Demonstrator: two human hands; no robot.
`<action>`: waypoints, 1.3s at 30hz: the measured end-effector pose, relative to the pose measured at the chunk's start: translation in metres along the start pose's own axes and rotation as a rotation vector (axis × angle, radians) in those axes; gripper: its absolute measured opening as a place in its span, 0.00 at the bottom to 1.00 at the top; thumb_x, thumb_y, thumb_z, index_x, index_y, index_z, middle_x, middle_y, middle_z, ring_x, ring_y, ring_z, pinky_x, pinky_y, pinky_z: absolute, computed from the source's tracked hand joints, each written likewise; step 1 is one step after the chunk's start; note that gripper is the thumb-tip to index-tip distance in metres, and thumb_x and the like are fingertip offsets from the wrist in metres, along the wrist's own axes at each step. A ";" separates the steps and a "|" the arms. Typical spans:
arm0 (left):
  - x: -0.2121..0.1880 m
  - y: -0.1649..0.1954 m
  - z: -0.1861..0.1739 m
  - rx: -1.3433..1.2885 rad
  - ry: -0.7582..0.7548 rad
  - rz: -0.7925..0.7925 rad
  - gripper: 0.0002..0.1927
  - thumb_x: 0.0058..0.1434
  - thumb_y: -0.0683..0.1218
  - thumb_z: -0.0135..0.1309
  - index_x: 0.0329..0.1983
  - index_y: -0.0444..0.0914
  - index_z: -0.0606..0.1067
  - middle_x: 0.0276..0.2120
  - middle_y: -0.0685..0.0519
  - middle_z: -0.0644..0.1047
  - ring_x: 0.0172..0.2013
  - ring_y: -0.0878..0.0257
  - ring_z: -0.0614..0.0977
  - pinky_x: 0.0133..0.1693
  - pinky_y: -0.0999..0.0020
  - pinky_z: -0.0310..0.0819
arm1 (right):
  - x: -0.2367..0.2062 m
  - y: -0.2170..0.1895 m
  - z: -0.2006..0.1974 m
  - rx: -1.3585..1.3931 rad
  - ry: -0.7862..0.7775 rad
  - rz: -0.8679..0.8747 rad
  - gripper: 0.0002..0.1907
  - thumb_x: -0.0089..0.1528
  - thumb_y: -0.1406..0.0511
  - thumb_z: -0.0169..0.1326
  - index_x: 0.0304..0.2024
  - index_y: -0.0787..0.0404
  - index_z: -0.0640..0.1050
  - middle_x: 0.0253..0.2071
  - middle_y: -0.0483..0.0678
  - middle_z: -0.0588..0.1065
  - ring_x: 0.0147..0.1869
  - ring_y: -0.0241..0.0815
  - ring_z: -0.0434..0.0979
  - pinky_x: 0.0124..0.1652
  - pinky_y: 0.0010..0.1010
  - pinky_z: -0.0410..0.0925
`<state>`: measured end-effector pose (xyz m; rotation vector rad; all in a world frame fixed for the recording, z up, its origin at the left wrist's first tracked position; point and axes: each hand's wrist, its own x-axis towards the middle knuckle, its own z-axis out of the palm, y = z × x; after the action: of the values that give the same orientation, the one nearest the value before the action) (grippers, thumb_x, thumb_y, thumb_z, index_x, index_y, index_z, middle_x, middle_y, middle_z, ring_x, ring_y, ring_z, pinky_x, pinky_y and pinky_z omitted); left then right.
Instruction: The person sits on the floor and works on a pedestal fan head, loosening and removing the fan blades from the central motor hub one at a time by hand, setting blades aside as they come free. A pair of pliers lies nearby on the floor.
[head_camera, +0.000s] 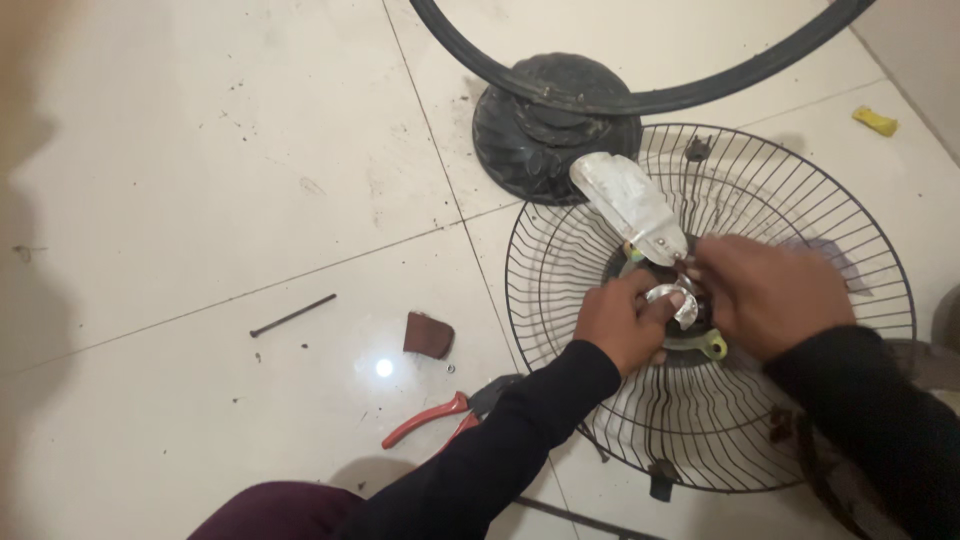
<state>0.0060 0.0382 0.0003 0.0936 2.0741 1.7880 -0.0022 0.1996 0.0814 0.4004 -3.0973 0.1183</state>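
Left hand: the left hand (625, 322) is resting on the centre of the wire fan guard (850, 300), its grip pressing together on the shiny metal hub (672, 300), thumb lying over the top of it.
Right hand: the right hand (770, 295) is sitting just beside the left, touching the same hub from the other side; its fingertips (695, 268) are bunching together at the root of the fan blade (628, 205) (what exactly they are pinching is too small to tell).
Fan blade: the dusty silver blade is pointing up and away from the hub, over the guard's upper left part and towards the dark round base (510, 135).
Fan guard: the round black wire guard is lying flat on the floor (200, 180), with a pale green bracket (712, 345) showing under the hub.
Base and ring: the dark base is standing just beyond the guard, and a black ring (470, 55) is arching over it.
Pliers: the red-handled pliers (440, 418) are lying on the floor near the left forearm, just outside the guard's rim.
Small items: a long dark nail (292, 316) and a brown scrap (428, 335) are lying on the tiles to the left, well apart from the hands; a yellow piece (875, 121) is lying at the far right.
Sleeves: both arms are wearing dark sleeves (520, 440).
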 end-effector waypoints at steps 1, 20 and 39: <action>0.000 0.000 0.000 0.005 0.002 -0.004 0.15 0.66 0.50 0.56 0.41 0.32 0.78 0.19 0.47 0.80 0.18 0.61 0.83 0.26 0.67 0.76 | -0.003 0.000 0.002 0.019 0.048 -0.014 0.06 0.62 0.61 0.54 0.37 0.56 0.77 0.31 0.50 0.78 0.33 0.55 0.79 0.33 0.45 0.70; 0.002 0.004 -0.004 0.042 -0.005 0.013 0.13 0.64 0.50 0.56 0.40 0.34 0.78 0.21 0.46 0.81 0.18 0.60 0.84 0.29 0.66 0.78 | -0.007 0.002 -0.002 0.104 -0.058 -0.009 0.07 0.61 0.60 0.57 0.35 0.56 0.77 0.28 0.51 0.78 0.32 0.57 0.80 0.33 0.46 0.70; 0.003 0.003 -0.004 0.045 -0.033 0.000 0.13 0.65 0.49 0.55 0.42 0.33 0.77 0.22 0.45 0.81 0.19 0.59 0.85 0.28 0.64 0.79 | -0.002 0.008 0.000 0.152 -0.057 -0.014 0.08 0.60 0.59 0.56 0.35 0.56 0.76 0.24 0.53 0.77 0.31 0.60 0.78 0.32 0.50 0.68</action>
<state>0.0014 0.0363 0.0027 0.1347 2.0910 1.7284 -0.0020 0.2075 0.0810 0.4372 -3.1512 0.3499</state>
